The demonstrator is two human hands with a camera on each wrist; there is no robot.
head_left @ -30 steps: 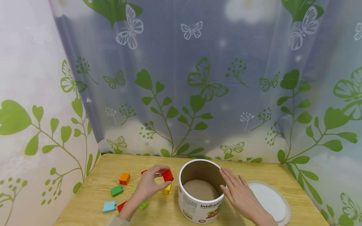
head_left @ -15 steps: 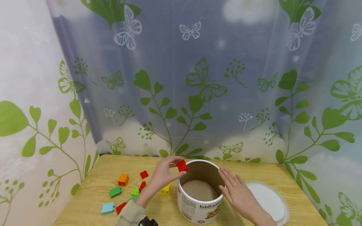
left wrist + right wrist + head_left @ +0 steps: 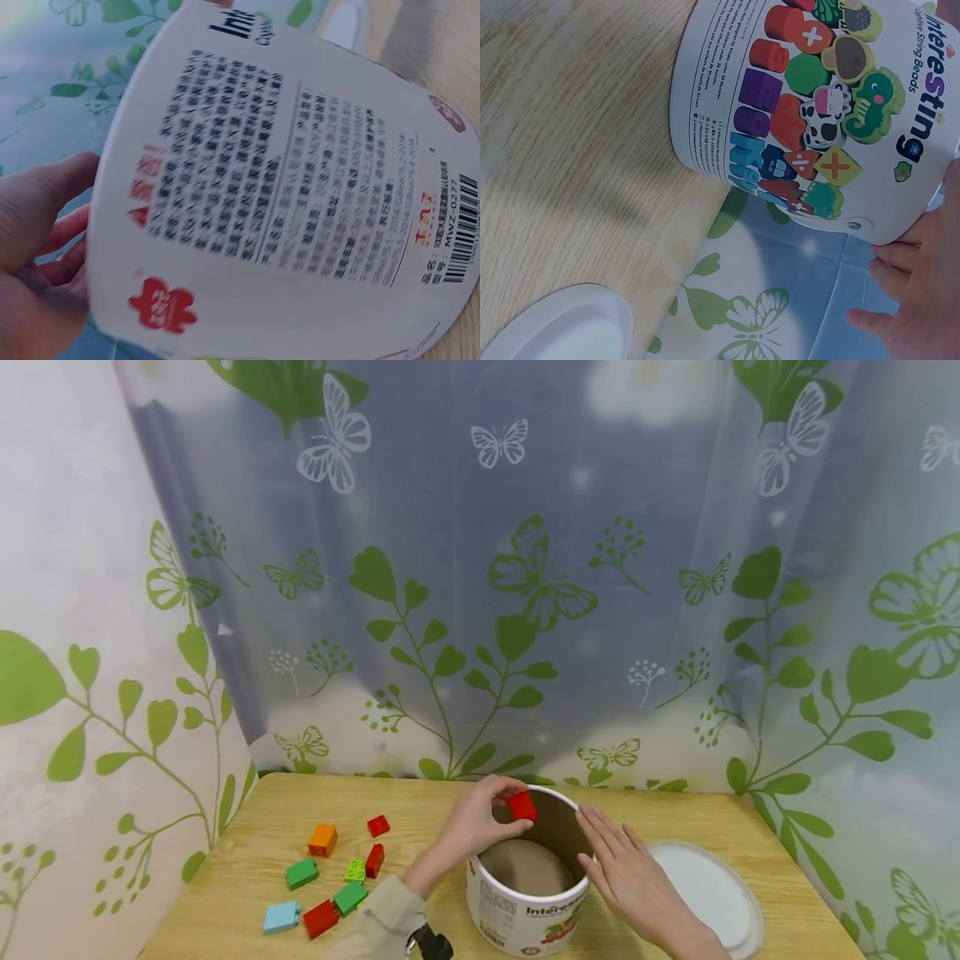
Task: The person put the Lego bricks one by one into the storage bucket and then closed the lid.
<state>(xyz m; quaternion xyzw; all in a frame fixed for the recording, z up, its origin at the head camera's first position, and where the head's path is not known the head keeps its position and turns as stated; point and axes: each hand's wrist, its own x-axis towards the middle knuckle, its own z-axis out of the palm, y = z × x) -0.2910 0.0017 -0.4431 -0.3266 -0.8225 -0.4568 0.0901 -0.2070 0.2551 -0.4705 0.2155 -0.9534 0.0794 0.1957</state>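
My left hand [image 3: 476, 822] pinches a red building brick [image 3: 522, 807] between thumb and fingers, over the left part of the mouth of a round white bucket [image 3: 498, 906]. Brown cardboard shows on the bucket's inside and bottom. On the bucket's right rim rest the straight fingers of my right hand [image 3: 637, 885]. The left wrist view has the left hand [image 3: 37, 247] at the rim, the printed bucket wall [image 3: 217, 285] hiding the brick. Seen from the right wrist, the right hand [image 3: 922, 285] touches the rim beside the toy-printed side.
Left on the wooden table lie several loose bricks, among them an orange one [image 3: 322, 841], a green one [image 3: 302, 874], a light blue one [image 3: 281, 917] and a red one [image 3: 321, 919]. A white lid [image 3: 708, 893] lies right of the bucket. A patterned curtain [image 3: 480, 610] hangs behind.
My left hand has carried the red brick rightward, from left of the bucket to over its mouth. Its forearm now covers the yellow brick. The right hand has stayed at the rim.
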